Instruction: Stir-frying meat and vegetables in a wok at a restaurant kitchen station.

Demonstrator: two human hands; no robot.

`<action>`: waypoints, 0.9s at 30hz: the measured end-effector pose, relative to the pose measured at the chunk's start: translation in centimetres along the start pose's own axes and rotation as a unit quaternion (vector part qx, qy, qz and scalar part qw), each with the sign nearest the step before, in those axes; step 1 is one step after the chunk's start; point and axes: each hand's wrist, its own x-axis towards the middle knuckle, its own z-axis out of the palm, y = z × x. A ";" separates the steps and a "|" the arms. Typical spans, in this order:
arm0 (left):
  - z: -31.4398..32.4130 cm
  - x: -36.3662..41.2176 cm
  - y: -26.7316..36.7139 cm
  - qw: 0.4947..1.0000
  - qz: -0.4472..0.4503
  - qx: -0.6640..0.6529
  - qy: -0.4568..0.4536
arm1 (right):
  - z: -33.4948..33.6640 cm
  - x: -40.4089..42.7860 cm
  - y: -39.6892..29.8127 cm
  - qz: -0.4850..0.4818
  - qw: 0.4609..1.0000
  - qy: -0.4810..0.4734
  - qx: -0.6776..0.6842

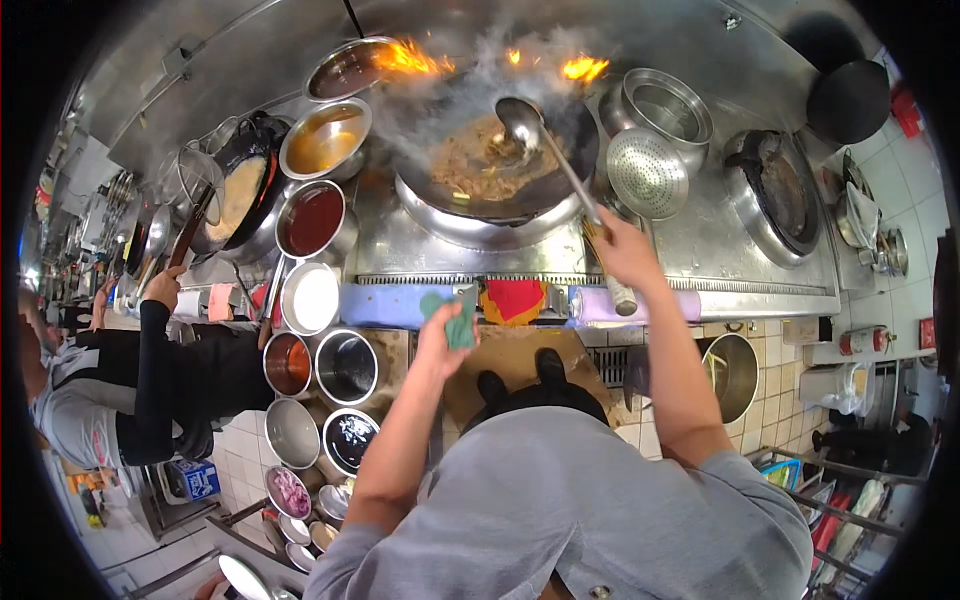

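My right hand (624, 246) grips the handle of a long steel ladle (566, 165). Its bowl is tipped into a large wok (574, 161), over a brown mass of food that looks like sliced meat. Steam rises from the wok, and flames (585, 69) flare behind its far rim. A folded green cloth (457, 319) is held in my left hand (441, 345), in front of the stove's near edge and apart from the wok.
Bowls of sauce (311, 217) and steel pots (346, 367) line the left. A perforated strainer (647, 174) leans on a steel pot (667, 109) to the right. A co-worker's hand (163, 289) holds a handle at the left wok (244, 187). Folded towels (390, 305) lie along the stove's front.
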 end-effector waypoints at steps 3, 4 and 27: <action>3.8 5.1 2.6 0.998 0.050 -0.022 -0.018 | 4.2 0.5 -2.0 0.067 0.994 -0.039 0.072; 4.9 6.5 3.9 0.998 0.045 -0.034 -0.021 | 4.1 -0.5 -2.4 0.122 0.980 -0.096 0.127; 10.7 9.1 3.4 0.993 -0.093 -0.064 0.020 | -13.0 -15.3 -9.8 0.007 0.974 -0.138 -0.178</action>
